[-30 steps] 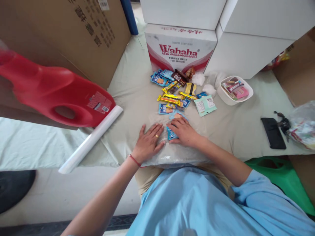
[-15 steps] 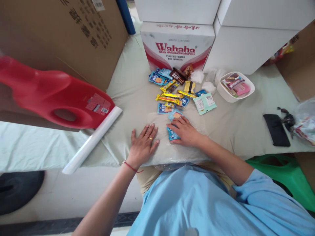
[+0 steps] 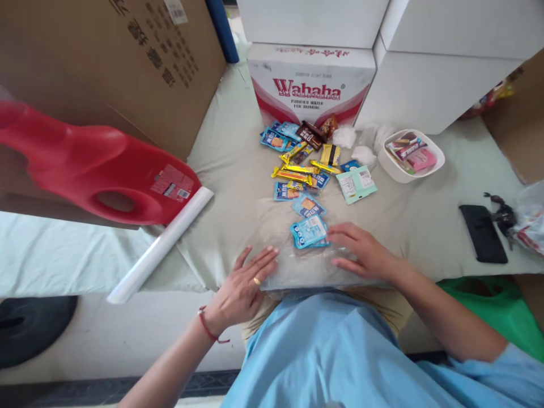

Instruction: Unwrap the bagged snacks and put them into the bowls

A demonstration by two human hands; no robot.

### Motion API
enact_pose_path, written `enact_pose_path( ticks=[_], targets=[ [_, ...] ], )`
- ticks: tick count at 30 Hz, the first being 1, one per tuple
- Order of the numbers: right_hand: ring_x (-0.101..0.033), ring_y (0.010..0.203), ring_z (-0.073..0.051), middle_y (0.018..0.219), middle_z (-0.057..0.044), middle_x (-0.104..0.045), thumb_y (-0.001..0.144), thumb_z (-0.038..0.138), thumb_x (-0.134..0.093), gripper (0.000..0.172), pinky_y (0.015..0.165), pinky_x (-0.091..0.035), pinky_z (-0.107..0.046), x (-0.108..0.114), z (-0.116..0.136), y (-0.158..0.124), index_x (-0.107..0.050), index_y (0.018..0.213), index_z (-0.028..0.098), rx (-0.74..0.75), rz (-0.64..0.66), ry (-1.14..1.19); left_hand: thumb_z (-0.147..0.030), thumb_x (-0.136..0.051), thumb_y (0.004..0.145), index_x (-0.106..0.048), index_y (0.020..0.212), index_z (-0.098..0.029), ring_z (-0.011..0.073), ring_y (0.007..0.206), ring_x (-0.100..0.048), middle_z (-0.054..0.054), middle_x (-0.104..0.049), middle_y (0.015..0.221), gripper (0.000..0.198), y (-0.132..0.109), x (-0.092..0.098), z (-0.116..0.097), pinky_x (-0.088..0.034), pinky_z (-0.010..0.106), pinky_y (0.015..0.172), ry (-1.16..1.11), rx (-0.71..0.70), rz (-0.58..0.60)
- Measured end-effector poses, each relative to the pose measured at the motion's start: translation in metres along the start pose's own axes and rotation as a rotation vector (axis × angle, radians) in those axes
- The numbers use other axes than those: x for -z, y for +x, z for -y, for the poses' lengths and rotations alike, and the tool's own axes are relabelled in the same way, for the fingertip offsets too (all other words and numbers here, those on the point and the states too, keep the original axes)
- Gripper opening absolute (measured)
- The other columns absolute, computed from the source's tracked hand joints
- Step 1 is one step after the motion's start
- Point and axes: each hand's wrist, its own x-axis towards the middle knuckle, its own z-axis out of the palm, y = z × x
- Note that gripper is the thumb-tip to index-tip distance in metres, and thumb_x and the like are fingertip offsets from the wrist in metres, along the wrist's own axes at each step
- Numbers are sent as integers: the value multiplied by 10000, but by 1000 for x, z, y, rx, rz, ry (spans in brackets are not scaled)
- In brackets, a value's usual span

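Blue snack packets [image 3: 309, 231] lie stacked on a sheet of clear plastic [image 3: 293, 269] near the table's front edge. My right hand [image 3: 361, 249] is just right of them, fingers apart and holding nothing; its fingertips are close to the packets. My left hand [image 3: 249, 279] rests at the left edge of the plastic, fingers extended, with nothing in it. Beyond the stack lie another blue packet [image 3: 309, 205], yellow bar wrappers [image 3: 293, 175], a brown packet [image 3: 311, 135] and a pale green packet [image 3: 356, 184].
A white tub [image 3: 411, 177] of snacks and a black phone [image 3: 483, 233] are on the right. On the left are a red jug [image 3: 106, 170], a white roll [image 3: 161, 246] and a cardboard box [image 3: 170, 73]. The Wahaha box [image 3: 312, 85] stands behind the snacks.
My right hand has moved right, off the blue packets, uncovering them. My left hand has slid back towards my body. The view has shifted slightly.
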Motion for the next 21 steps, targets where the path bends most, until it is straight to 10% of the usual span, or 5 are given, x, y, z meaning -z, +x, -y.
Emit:
enact_pose_path(
  ticks=[4,8,14,21],
  targets=[
    [-591,1366,-340,1475,-182,-610,934,396,-746,588,1114,-543,-578,-13,1,-63,-575,1481,266,-105,124,-28,-160,-564,953,-560,1481,-306,285,1547,-460,127,-503,1642,548,-13,-14,-2,-228,602,1324,33,-27,47],
    [-614,1345,-326,1444,-157,-652,996,277,-637,251,1132,-519,-610,-32,0,-84,-717,1232,254,-137,75,-80,-195,-535,1036,-705,1214,-280,233,1439,-590,92,-691,1460,261,-9,-22,3,-320,533,1302,-40,52,-56],
    [-704,943,-212,968,-77,-758,1089,344,-488,254,882,-582,-396,11,-5,-29,-708,1017,238,-166,-27,127,-322,-427,1093,-708,1153,-254,190,1175,-751,58,-816,1178,294,28,-6,21,-445,463,1228,-246,295,-151],
    [-612,670,-160,734,-20,-689,1040,387,-506,312,637,-410,-265,28,-50,31,-701,894,190,-456,11,-62,-468,-431,1064,-743,1033,-256,282,1312,-680,63,-813,1168,379,66,-7,36,-389,605,1245,-241,559,-191]
  ],
)
